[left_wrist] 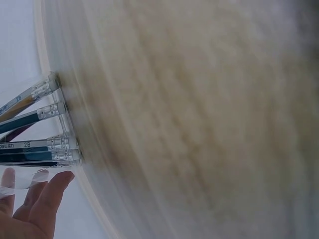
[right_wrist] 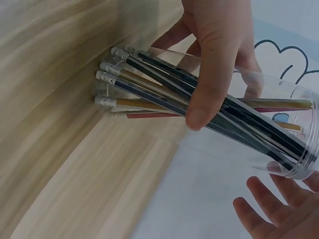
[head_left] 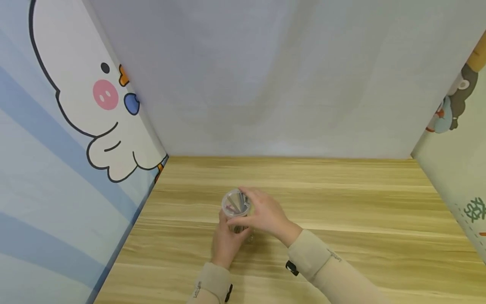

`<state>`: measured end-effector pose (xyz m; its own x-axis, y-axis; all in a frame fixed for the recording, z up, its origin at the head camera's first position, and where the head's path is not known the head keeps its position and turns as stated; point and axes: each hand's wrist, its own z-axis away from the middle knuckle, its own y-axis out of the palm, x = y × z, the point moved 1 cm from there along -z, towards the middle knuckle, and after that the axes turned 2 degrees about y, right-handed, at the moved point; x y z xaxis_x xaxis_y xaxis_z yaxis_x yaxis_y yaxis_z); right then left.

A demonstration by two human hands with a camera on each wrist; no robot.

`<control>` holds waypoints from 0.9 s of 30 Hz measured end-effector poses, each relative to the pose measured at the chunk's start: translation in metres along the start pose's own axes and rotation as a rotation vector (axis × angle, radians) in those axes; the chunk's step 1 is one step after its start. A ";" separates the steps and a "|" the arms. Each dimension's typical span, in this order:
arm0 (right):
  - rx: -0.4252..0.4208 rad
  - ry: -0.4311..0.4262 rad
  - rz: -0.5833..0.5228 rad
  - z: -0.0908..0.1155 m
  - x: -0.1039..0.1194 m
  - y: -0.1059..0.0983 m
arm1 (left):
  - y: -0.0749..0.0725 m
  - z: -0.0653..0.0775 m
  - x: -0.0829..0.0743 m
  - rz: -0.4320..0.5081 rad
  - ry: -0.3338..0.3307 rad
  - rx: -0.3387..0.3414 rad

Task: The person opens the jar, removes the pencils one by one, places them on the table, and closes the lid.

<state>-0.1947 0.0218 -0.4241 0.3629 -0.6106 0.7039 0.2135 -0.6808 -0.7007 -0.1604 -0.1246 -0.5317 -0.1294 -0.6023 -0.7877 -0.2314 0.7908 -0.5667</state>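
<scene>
A clear cylindrical jar (right_wrist: 271, 162) stands upright on the wooden table, with several pencils (right_wrist: 154, 92) leaning inside it. Their white-capped ends point down, and they have dark, yellowish and reddish barrels. My left hand (head_left: 227, 242) grips the body of the jar, its thumb across the near side in the right wrist view. Up at the clear round lid (head_left: 226, 198), my right hand (head_left: 268, 214) holds the rim between thumb and fingers. Part of its grip lies outside the right wrist view, where fingertips (right_wrist: 254, 186) show beside the lid.
The wood-grain table (head_left: 341, 198) spreads around the jar. A plain pale wall (head_left: 288, 84) rises behind it. Cartoon-printed panels stand at the left (head_left: 76, 126) and right (head_left: 455, 169). Dark bands show at both sleeve cuffs.
</scene>
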 end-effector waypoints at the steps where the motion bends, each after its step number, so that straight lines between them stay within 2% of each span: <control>1: -0.004 -0.013 0.018 -0.001 0.000 0.000 | 0.000 0.000 0.000 0.009 -0.002 0.005; 7: -0.049 -0.051 0.051 -0.001 -0.002 0.002 | 0.002 0.001 0.002 0.036 0.004 0.016; 12: -0.062 -0.026 -0.027 -0.002 -0.004 0.004 | 0.002 0.000 0.003 0.035 0.025 0.003; 16: -0.048 0.005 -0.080 -0.004 -0.005 0.004 | 0.001 -0.001 0.002 0.062 0.001 0.021; 20: -0.031 -0.004 -0.121 -0.007 -0.008 0.003 | 0.000 -0.002 0.002 0.084 -0.035 0.041; 27: 0.058 -0.025 -0.188 -0.014 -0.014 -0.001 | -0.003 -0.003 0.003 0.118 -0.050 0.092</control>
<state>-0.2129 0.0254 -0.4311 0.3339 -0.4639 0.8206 0.3318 -0.7570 -0.5629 -0.1632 -0.1287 -0.5318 -0.1016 -0.5000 -0.8600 -0.1275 0.8639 -0.4873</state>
